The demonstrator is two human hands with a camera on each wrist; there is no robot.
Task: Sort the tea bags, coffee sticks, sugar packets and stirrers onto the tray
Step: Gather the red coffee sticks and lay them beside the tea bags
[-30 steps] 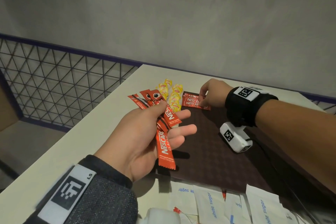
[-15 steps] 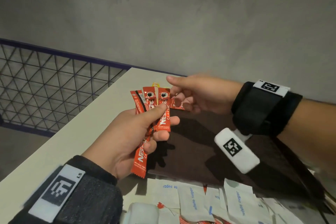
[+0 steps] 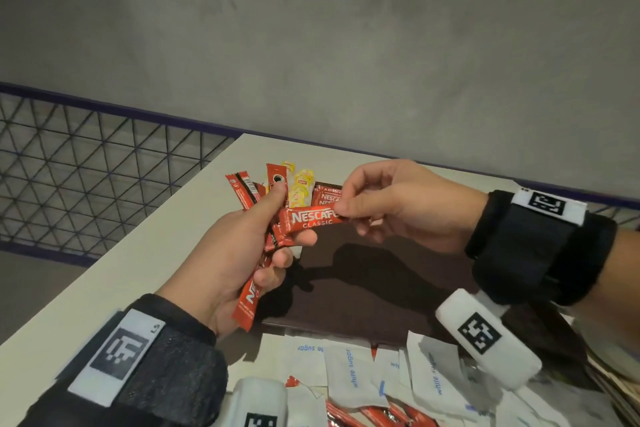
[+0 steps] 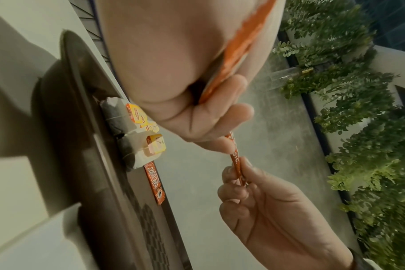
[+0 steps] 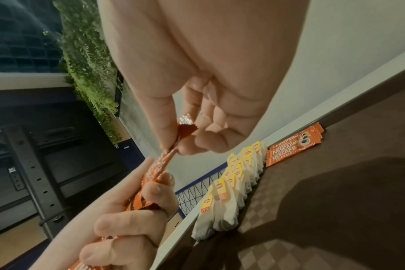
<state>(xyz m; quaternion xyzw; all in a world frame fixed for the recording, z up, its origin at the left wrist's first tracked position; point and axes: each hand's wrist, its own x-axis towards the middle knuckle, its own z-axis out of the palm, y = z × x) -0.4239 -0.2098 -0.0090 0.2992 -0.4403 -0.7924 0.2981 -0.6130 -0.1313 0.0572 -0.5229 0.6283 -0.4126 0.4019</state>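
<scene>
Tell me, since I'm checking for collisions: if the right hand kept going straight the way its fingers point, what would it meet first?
Most likely the left hand and its bunch of coffee sticks; the right hand already pinches one stick's end.

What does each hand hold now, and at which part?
The left hand grips a bunch of coffee sticks around their middle. The right hand pinches one coffee stick from that bunch by its end.

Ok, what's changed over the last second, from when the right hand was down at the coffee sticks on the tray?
The right hand left the placed coffee sticks on the tray, came back toward the left hand and now pinches one end of a coffee stick from its bundle. The left hand's grip on the bundle is unchanged. The tea bags and sugar packets stayed put.
</scene>
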